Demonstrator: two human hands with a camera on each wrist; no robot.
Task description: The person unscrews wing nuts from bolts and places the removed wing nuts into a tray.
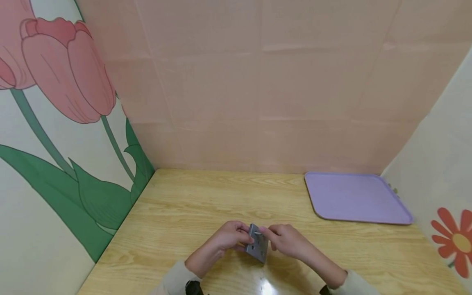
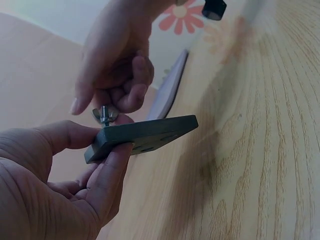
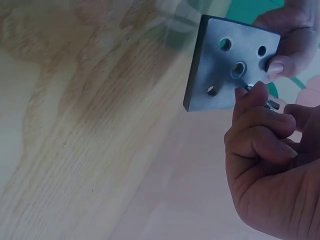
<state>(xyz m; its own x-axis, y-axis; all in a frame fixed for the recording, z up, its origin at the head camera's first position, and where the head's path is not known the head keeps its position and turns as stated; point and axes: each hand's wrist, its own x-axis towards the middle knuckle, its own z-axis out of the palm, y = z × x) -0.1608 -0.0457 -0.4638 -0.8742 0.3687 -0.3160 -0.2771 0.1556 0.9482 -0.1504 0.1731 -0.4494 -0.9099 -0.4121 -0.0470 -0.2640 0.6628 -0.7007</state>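
A square grey metal plate with several round holes is tilted on edge above the table. My left hand grips one edge of it, thumb on one face and fingers on the other. From the plate's corner sticks out a bolt with a wing nut, shown side-on in the left wrist view. My right hand is at that wing nut, its fingers curled around it and one digit extended alongside. In the right wrist view the plate's holed face shows, and the right fingers partly hide the bolt end.
A purple tray lies at the back right of the wood-grain table. A pinkish cloth wall rises behind. White panels with painted flowers stand on the left and right.
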